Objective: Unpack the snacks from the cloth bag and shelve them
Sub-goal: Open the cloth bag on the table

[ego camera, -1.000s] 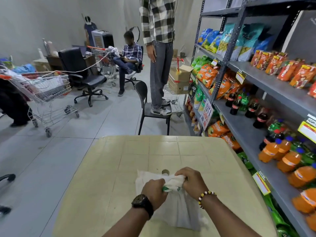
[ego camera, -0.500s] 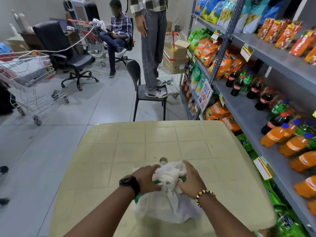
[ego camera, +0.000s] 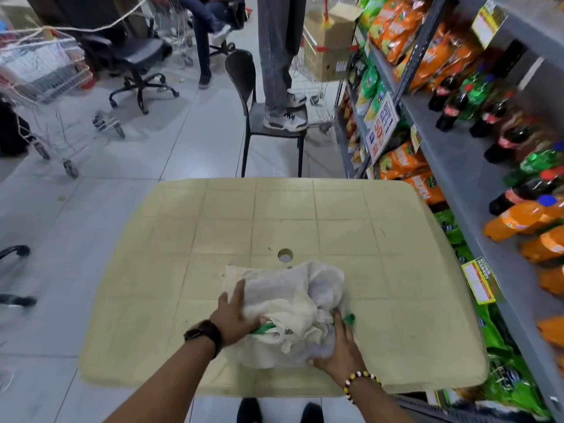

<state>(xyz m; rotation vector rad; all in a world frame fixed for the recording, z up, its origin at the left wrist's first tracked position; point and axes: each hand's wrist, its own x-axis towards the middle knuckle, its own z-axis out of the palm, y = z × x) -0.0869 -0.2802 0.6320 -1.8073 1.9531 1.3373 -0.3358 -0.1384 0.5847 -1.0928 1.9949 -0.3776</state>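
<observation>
Several tiers of grey shelving [ego camera: 457, 166] are seen along the right, stocked with crisp packets and soft-drink bottles. Beside them the beige worktop [ego camera: 283, 215] carries the cloth bag [ego camera: 290, 297], which is slumped near its front edge. Half a second ago the bag's gathered top was clutched by both fists held close together. Now the hands are parted to its two flanks and the cloth has been loosened. The left hand [ego camera: 235, 319] is laid against the left side with thumb spread, its fingers hidden under a fold, so its grip cannot be told. The right hand [ego camera: 338, 352] is pressed on the near right corner, fingers fairly straight. A green packet [ego camera: 265, 329] is exposed at the opening. Unpacking is judged barely begun, with nothing lifted out yet.
</observation>
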